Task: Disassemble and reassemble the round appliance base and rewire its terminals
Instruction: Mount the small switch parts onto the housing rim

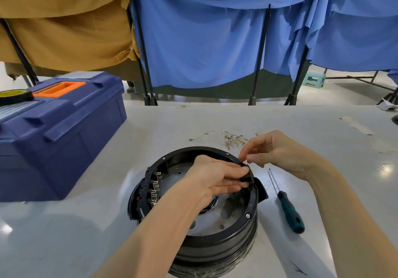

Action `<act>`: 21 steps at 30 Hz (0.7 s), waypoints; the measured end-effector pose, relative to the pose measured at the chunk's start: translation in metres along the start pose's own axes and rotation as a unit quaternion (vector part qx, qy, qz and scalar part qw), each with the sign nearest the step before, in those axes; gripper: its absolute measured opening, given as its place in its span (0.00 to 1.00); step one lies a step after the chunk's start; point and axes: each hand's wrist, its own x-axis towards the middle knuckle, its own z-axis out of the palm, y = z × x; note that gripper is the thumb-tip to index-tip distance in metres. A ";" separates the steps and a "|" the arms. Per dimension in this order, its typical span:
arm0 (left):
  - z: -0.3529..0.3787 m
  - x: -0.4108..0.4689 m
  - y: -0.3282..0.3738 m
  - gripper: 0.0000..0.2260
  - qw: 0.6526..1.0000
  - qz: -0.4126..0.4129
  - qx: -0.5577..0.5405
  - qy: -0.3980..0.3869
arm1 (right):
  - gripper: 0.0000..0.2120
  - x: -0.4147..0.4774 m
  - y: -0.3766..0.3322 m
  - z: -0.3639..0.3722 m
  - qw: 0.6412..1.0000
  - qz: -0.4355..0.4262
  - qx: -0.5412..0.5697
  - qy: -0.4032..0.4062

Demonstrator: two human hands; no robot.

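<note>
A: Left side?

B: Blue toolbox [60,131] on the table [97,230], tape roll [15,96] on its lid.

A: Task item?

B: Round appliance base [217,247] at centre front, open side up, with a brass terminal row [155,188] inside its left wall. Left hand [215,178] lies across the opening, fingers straight, tips touching a black part at the right rim.

A: Further right?

B: Loose terminal wires [232,140] lie beyond the base. Right hand [277,152] has curled fingers, thumb and forefinger meeting at the rim; cannot tell if they pinch anything. Green-handled screwdriver [288,208] lies beside the base.
</note>
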 end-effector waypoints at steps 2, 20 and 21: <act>0.001 0.000 0.000 0.11 1.000 0.000 0.007 -0.001 | 0.03 0.001 0.002 0.001 1.000 0.016 -0.007 -0.003; 0.006 0.000 -0.008 0.11 1.000 0.004 -0.015 0.022 | 0.07 -0.002 0.008 0.000 0.996 0.052 0.040 -0.051; 0.006 0.000 -0.008 0.11 1.000 0.002 -0.020 0.023 | 0.08 -0.002 0.008 0.000 0.996 0.053 0.041 -0.053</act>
